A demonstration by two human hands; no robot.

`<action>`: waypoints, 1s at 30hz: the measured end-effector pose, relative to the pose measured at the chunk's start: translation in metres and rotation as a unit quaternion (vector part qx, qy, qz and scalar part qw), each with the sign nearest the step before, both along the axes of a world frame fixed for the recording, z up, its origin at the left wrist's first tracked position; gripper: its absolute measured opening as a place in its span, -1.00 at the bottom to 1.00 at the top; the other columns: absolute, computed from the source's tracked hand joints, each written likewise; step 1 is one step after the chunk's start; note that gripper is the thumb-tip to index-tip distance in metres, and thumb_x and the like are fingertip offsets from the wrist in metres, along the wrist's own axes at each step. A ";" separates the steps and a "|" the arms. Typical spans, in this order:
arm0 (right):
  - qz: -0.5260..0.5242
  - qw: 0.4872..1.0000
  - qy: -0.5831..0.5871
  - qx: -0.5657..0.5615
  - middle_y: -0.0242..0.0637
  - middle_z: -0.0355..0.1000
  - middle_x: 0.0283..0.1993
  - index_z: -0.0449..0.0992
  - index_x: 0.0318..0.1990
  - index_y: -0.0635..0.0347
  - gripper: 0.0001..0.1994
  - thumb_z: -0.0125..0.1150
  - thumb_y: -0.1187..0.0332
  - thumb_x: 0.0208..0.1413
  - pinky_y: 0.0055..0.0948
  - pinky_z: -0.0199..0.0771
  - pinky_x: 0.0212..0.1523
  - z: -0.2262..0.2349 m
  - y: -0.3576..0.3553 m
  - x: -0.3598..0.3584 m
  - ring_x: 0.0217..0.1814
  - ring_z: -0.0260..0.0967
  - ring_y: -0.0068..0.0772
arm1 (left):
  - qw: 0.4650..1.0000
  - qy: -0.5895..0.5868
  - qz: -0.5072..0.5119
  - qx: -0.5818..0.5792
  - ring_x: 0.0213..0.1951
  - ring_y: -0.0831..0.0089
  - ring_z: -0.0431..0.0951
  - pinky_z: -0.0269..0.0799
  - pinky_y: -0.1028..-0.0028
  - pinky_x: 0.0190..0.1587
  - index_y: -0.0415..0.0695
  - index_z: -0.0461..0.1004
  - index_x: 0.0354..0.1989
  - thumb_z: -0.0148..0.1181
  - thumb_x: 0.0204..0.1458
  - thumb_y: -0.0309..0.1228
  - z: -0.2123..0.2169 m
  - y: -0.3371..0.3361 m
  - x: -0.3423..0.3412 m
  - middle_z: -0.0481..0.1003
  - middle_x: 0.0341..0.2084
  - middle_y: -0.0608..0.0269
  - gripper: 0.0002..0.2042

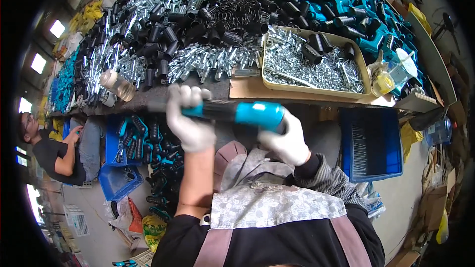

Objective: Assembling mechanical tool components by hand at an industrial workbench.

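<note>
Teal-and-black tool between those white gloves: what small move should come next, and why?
Probably steady the teal-and-black tool before anything else: the left hand and right hand grip it near opposite ends, it seems held in front of the bench rather than resting there, and blur suggests quick motion.

Held tool [258, 113]: teal and black. Left-hand glove [192, 131], right-hand glove [289, 143]: white. Apron [277, 205]: pale grey, leaf-like print; straps [350, 240] dusty mauve. Right sleeve [327, 179]: black and grey, finely patterned. Springs [237, 6]: black. Metal fittings [210, 61]: bright silver. Tool housings [373, 43]: teal. Tray [316, 89]: cream-yellow. Board [247, 90]: light brown. Right-side crate [377, 174]: blue. Tabletop [158, 96]: near-black. Co-worker's shirt [52, 155]: black; trousers [91, 146]: grey.
</note>
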State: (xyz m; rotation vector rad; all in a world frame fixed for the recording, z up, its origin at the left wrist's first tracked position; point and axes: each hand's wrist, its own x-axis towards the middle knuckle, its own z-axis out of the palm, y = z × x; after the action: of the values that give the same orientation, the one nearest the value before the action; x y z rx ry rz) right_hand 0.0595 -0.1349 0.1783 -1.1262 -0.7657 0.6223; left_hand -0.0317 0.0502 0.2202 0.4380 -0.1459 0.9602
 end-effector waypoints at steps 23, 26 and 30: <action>-0.116 0.764 -0.606 -0.188 -0.20 0.43 -0.51 0.51 -0.21 0.11 -0.63 0.38 0.12 -0.13 -0.25 0.34 -0.30 -0.027 -0.017 0.031 -0.43 0.45 -0.17 | 0.940 0.211 -0.120 0.239 -0.60 0.56 0.41 0.46 0.40 -0.40 -0.24 0.47 -0.21 0.16 0.07 -0.52 0.010 -0.040 0.048 0.43 -0.62 0.33 -0.87; 0.027 0.916 -0.391 -0.085 -0.20 0.52 -0.34 0.52 0.02 0.13 -0.40 0.54 0.10 -0.21 -0.24 0.46 -0.28 0.002 -0.038 0.028 -0.29 0.51 -0.18 | 0.960 0.044 -0.262 0.086 -0.69 0.59 0.12 0.26 0.44 -0.47 -0.05 0.50 -0.12 0.12 0.17 -0.42 0.014 -0.018 0.070 0.09 -0.72 0.49 -0.86; 0.343 0.936 0.059 -0.046 -0.25 0.44 0.01 0.25 0.28 0.21 0.03 0.56 -0.26 -0.27 -0.36 0.53 -0.03 0.000 -0.044 0.034 -0.12 0.50 -0.37 | 0.926 -0.019 -0.361 0.109 -0.66 0.61 0.23 0.29 0.45 -0.50 -0.14 0.49 -0.03 0.06 0.26 -0.29 0.025 -0.037 0.096 0.14 -0.69 0.51 -0.76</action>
State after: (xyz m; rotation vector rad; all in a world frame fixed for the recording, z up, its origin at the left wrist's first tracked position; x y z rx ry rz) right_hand 0.0938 -0.1789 0.1785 -0.8785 -1.0379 1.3107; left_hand 0.0639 0.0129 0.2451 0.5174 -0.4198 0.2227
